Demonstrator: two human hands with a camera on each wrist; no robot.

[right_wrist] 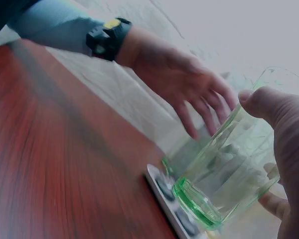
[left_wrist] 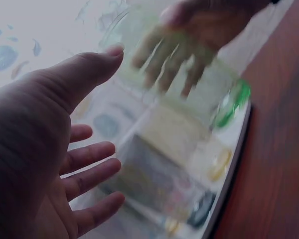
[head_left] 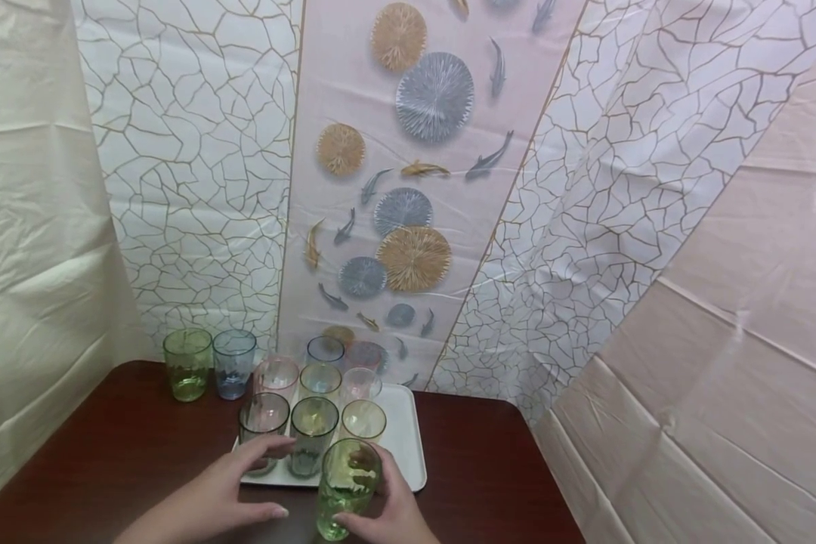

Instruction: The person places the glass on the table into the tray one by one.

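My right hand (head_left: 397,505) grips a clear green drinking glass (head_left: 345,491) just in front of the tray's near edge, thumb on one side and fingers round the other. The glass is upright with a slight tilt in the head view. To its left my left hand (head_left: 221,487) holds nothing, its fingers and thumb spread apart. In the left wrist view its open palm (left_wrist: 50,199) faces the green glass without gripping it. A white tray (head_left: 413,453) behind the hands bears several tinted glasses, among them a dark grey one (head_left: 306,453) near my left fingertips.
Another green glass (head_left: 187,366) and a blue glass (head_left: 234,366) stand on the dark red-brown table (head_left: 143,446) at the back left. Patterned cloth (head_left: 197,189) hangs behind the table, and plain beige cloth (head_left: 721,363) hangs at the right.
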